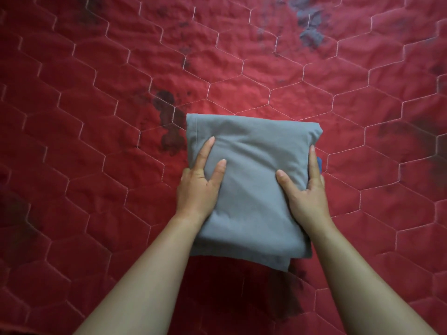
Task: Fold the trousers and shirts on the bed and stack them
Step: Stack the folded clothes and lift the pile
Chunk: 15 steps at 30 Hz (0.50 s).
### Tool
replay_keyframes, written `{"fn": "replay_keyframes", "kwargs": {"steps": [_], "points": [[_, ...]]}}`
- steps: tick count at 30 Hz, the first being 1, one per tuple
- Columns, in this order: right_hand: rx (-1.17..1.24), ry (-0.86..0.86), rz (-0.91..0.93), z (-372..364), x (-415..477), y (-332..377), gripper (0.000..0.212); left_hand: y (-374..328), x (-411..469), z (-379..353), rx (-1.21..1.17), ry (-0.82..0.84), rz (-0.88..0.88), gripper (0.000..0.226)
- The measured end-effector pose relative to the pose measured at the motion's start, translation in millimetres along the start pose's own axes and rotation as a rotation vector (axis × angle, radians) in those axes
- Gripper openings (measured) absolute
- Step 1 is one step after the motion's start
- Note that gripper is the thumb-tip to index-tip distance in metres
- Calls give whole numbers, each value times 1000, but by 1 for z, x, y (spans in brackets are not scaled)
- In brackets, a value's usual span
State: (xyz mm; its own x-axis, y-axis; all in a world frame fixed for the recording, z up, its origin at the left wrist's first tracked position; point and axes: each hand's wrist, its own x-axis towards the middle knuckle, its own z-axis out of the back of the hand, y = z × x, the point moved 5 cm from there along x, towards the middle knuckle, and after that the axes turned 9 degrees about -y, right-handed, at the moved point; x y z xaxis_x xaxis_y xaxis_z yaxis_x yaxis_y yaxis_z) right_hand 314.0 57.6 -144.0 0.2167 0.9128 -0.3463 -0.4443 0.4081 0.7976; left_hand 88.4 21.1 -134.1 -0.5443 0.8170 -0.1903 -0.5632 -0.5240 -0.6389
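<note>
A folded grey garment [251,151] lies as a thick rectangle in the middle of the red quilted bed [96,117]. A sliver of blue cloth [319,163] peeks out from under its right edge. My left hand [200,184] grips the garment's left side, thumb and a finger on top, the other fingers hidden at the edge. My right hand [304,189] grips the right side, thumb on top and index finger along the edge. Whether the bundle rests on the bed or is lifted slightly, I cannot tell.
The red quilt with white hexagon stitching fills the whole view. Dark blotches mark it left of the garment [169,117], below it [285,293], and grey-blue ones at the upper right [309,32]. No other clothes are in view.
</note>
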Motion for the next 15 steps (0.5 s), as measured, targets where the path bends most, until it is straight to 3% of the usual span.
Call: {"fn": "replay_keyframes", "kwargs": {"steps": [6,15], "points": [[-6,90,102,37,-62,54,80,-22,-62,77,-25,-84,60,50],[36,330,311,118,-195,234,75,-114,-186,293,-44,-330,117,52]]}}
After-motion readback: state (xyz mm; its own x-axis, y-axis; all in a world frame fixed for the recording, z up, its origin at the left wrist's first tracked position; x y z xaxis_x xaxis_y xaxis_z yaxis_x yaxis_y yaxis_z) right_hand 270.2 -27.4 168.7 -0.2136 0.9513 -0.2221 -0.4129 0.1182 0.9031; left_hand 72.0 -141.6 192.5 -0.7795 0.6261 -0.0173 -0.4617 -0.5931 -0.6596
